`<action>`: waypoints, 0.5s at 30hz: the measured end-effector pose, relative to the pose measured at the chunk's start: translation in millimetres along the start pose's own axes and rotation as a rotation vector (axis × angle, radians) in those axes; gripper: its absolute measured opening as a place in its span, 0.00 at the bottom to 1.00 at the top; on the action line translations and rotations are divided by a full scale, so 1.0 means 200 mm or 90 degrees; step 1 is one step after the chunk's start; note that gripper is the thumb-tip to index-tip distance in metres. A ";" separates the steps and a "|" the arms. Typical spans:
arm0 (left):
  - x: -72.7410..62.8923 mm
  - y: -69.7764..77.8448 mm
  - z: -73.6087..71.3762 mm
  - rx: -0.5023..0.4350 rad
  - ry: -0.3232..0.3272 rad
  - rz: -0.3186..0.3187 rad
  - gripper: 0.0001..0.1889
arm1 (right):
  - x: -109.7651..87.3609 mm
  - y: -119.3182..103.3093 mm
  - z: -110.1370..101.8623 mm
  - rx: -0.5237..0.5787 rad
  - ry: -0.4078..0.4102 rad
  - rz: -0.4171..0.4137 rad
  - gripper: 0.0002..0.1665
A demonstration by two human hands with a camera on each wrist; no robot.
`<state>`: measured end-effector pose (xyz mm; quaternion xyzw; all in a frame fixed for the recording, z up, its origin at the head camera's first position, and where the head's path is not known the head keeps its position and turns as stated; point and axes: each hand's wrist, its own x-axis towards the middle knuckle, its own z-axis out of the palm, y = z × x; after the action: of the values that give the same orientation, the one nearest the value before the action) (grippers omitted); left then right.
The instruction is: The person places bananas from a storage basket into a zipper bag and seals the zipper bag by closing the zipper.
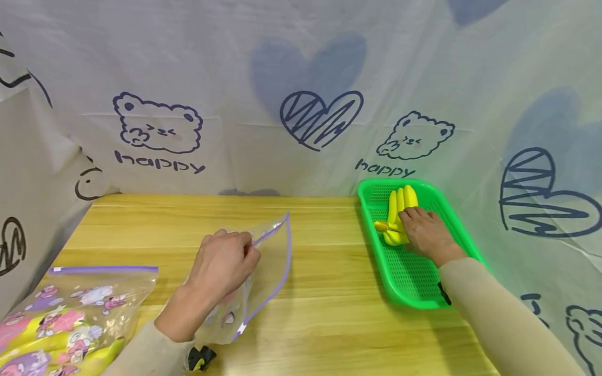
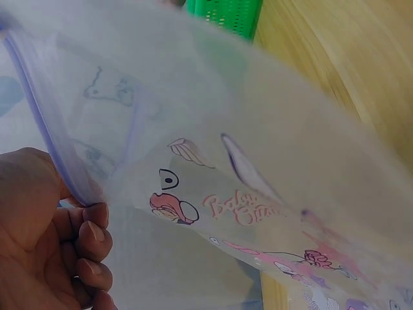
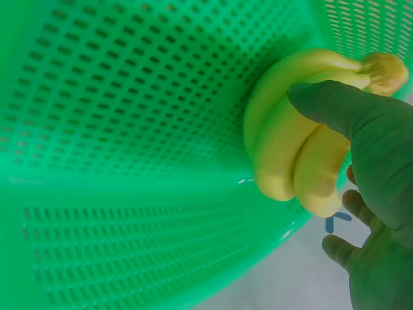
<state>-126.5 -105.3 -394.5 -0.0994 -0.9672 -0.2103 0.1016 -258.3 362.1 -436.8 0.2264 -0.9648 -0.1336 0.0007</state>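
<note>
My left hand [image 1: 220, 263] pinches the rim of a clear zip bag [image 1: 271, 269] with a purple zip edge. In the left wrist view the curled fingers [image 2: 95, 239] hold that edge, and the bag [image 2: 258, 129], printed with pink cartoon figures, spreads out with its mouth parted. Inside a green basket [image 1: 380, 261], my right hand [image 1: 429, 232] reaches over a bunch of yellow bananas [image 1: 398, 201]. The right wrist view shows the thumb [image 3: 322, 103] across the bananas [image 3: 277, 155], near the brown stem, with the other fingers loosely bent beside them.
A second zip bag [image 1: 99, 284] with yellow bananas inside lies at the table's left front. The wooden table [image 1: 324, 292] ends at a white cloth [image 1: 249, 141] with hearts and bears behind it. The basket stands at the right, close to the cloth.
</note>
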 end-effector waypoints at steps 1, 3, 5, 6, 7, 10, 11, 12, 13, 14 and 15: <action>0.00 0.00 0.00 0.001 0.001 -0.001 0.16 | 0.01 0.00 0.01 -0.007 -0.005 -0.003 0.46; 0.00 0.00 0.00 0.002 0.000 0.000 0.16 | 0.02 0.01 0.02 -0.019 -0.013 -0.007 0.44; 0.00 0.00 0.00 0.001 -0.001 0.004 0.16 | 0.03 0.02 0.04 -0.030 -0.013 -0.009 0.41; 0.00 0.00 0.00 0.002 -0.001 0.006 0.16 | 0.04 0.02 0.05 -0.034 -0.010 -0.009 0.39; 0.00 0.00 0.00 0.003 -0.002 0.007 0.16 | 0.05 0.02 0.06 -0.038 -0.007 -0.009 0.37; 0.00 0.00 0.00 0.005 -0.001 0.008 0.16 | 0.06 0.02 0.07 -0.053 0.000 -0.010 0.32; 0.00 -0.01 0.00 0.007 -0.001 0.008 0.16 | 0.07 0.02 0.08 -0.062 -0.001 -0.009 0.32; 0.00 -0.01 0.00 0.008 -0.001 0.008 0.16 | 0.07 0.01 0.08 -0.069 -0.002 -0.007 0.32; 0.00 -0.01 0.00 0.009 0.000 0.009 0.16 | 0.07 0.01 0.08 -0.078 -0.007 -0.003 0.33; 0.00 -0.01 0.00 0.009 0.000 0.009 0.16 | 0.08 0.00 0.07 -0.086 -0.013 0.003 0.34; 0.00 -0.01 -0.01 0.009 0.000 0.009 0.16 | 0.08 -0.01 0.07 -0.091 -0.020 0.009 0.36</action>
<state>-126.6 -108.2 -394.7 -0.1054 -0.9681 -0.2025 0.1034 -272.8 357.5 -451.6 0.2169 -0.9543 -0.2056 0.0024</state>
